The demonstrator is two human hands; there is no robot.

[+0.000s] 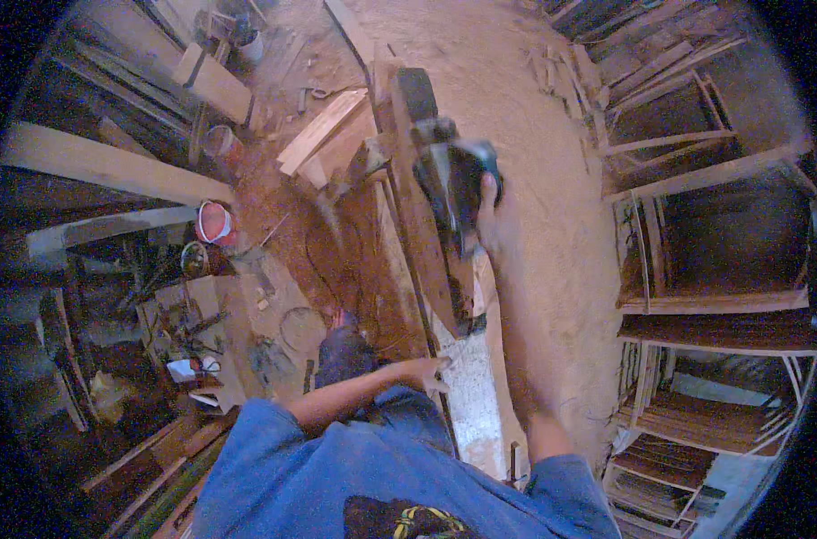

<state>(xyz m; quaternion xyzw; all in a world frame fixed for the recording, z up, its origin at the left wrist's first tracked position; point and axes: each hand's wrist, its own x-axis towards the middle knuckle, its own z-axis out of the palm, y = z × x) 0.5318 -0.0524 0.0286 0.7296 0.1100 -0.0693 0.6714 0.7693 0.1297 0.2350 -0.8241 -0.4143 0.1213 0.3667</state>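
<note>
My right hand point(491, 223) is stretched forward and grips a dark electric hand planer point(453, 180). The planer rests on the upper edge of a long wooden plank point(426, 242) that stands on edge and runs away from me. My left hand point(431, 371) rests on the near end of that plank, by a pale dusty bench top point(471, 395). Whether its fingers clasp the wood is hard to tell. My blue shirt fills the bottom of the view.
Sawdust point(552, 180) covers the floor to the right. Wooden frames point(696, 135) and stacked shelves point(696, 422) stand along the right side. Loose boards point(323, 130), a red bucket point(215, 223), a coiled cable point(302, 329) and cluttered tools point(188, 323) lie to the left.
</note>
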